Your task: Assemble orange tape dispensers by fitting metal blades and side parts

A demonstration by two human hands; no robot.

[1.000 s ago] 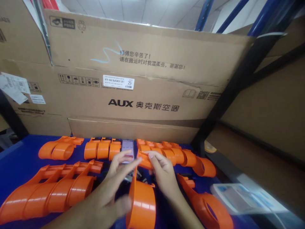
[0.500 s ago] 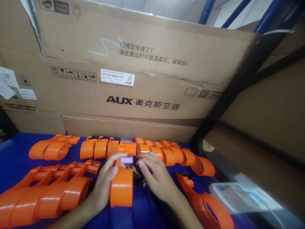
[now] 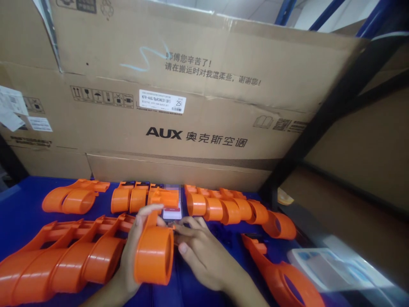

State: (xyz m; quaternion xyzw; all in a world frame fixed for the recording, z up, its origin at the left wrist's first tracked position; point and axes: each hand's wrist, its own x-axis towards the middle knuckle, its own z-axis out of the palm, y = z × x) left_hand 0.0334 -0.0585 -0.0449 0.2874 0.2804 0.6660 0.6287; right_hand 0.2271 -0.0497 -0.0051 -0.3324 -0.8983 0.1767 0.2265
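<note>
Holding an orange part (image 3: 152,256) just in front of the phone (image 3: 172,213) and a little to its left, the left hand (image 3: 128,256) has its grip closed on it, palm and fingers along the outer side. The part stands upright, its ring low and its toothed bracket on top, partly covering the phone from this view; the ring's opening faces right. The right hand (image 3: 209,253) sits in front of the phone and a little to its right, fingers curled in towards the part and some small dark pieces (image 3: 174,224). Whether its grip has anything between the fingertips cannot be told.

Left of the phone, three clipped rings (image 3: 120,200) with black fittings stand in line, the third half hidden behind the bracket. Farther left lie two nested rings (image 3: 78,201); in front of those, a bigger row (image 3: 73,258) overlaps ring on ring. Right of the phone, more rings (image 3: 230,212) run off in a curving line. Well to the right and nearer the person are a single ring (image 3: 298,281) with a black fitting and, past it, a white device (image 3: 340,268). All this rests on a blue table (image 3: 27,198), with a cardboard box (image 3: 198,115) standing behind the phone.
</note>
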